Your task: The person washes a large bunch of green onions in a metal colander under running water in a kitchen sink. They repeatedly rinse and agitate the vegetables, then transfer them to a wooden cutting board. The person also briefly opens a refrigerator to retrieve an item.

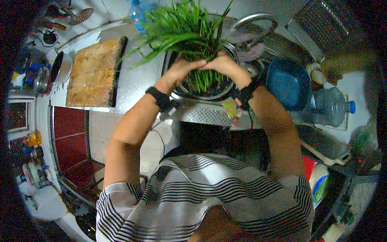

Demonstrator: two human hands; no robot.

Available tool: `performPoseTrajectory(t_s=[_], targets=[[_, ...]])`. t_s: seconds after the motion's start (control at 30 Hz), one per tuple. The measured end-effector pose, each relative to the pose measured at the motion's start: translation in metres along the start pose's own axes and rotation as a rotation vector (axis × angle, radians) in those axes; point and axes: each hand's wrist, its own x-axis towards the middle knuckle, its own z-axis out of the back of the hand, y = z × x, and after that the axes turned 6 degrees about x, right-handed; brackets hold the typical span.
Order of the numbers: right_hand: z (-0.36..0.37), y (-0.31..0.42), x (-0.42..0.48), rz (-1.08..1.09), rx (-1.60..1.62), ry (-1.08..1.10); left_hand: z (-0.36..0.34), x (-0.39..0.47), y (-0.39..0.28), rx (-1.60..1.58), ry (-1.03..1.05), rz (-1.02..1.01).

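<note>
Both my hands grip a large bunch of long green leafy stalks (181, 33), perhaps garlic chives. My left hand (183, 71) is around its left side and my right hand (223, 65) around its right, the thumbs meeting in front. Leaf tips fan out up and to the left, and the lower ends hang over a round metal bowl (205, 97) set in the sink area. The undersides of the fingers are hidden behind the leaves. Each wrist wears a black band.
A wooden cutting board (92, 72) lies on the metal counter (139, 72) at left, beside a metal bowl (64, 68). On the right are a blue plastic basin (288, 83) and a large clear water bottle (328, 106). A yellow sponge (230, 108) sits on the sink's front edge.
</note>
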Motion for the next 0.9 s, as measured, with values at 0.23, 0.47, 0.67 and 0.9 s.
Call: performPoseTrajectory(t_s=[0.23, 0.47, 0.67, 0.9], targets=[[0.014, 0.074, -0.003, 0.129, 0.232, 0.058, -0.016, -0.031, -0.074, -0.105, -0.061, -0.143], [0.008, 0.014, 0.016, 0.039, -0.069, 0.121, -0.009, -0.021, -0.017, -0.091, -0.006, 0.004], [0.005, 0.006, -0.005, -0.067, 0.016, 0.126, -0.023, -0.046, -0.017, -0.105, 0.041, -0.147], [-0.030, 0.064, 0.018, -0.051, -0.154, 0.163, 0.011, -0.040, -0.021, -0.514, -0.020, -0.154]])
